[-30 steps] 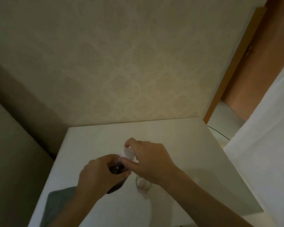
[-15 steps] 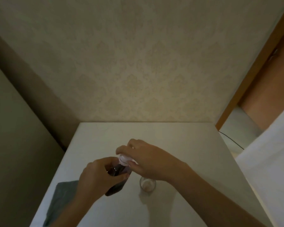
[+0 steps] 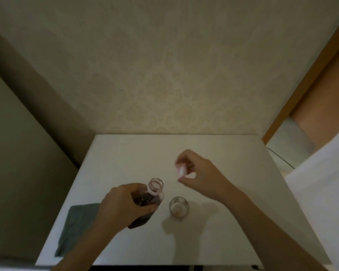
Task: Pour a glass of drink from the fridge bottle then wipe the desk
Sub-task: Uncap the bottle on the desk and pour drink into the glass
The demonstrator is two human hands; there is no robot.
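**Bottle open, cap in hand above a pale bench**

A person's left hand (image 3: pixel 123 204) is wrapped around the body of a clear bottle (image 3: pixel 148 202) of dark reddish drink, fingers curled closed on it at the centre of a white bench (image 3: pixel 213 241). The bottle's mouth (image 3: pixel 155 185) is uncovered and tips toward 12 o'clock, away from the person. No label, brand or lettering can be read on the bottle; the left hand covers most of its side and the light is dim.

The right hand (image 3: pixel 198 173), raised at about 1 o'clock from the bottle, pinches a small white cap (image 3: pixel 181 171) between thumb and fingertips; the cap is blurred. The other fingers are loosely curled.

Just beside the bottle at 3 o'clock stands a short clear glass (image 3: pixel 178 207), upright on the bench, apart from both hands. Whether it holds any liquid cannot be told from this angle.

A grey-green cloth (image 3: pixel 76 225) lies flat near the bench's left edge, at 9 o'clock from the bottle, partly hidden behind the left forearm.

Patterned cream wallpaper (image 3: pixel 164 75) fills the background at 12 o'clock. A wooden door frame (image 3: pixel 309 79) runs along the right edge at 2 o'clock, and a thin dark cable (image 3: pixel 280 159) trails past the bench's far right corner.
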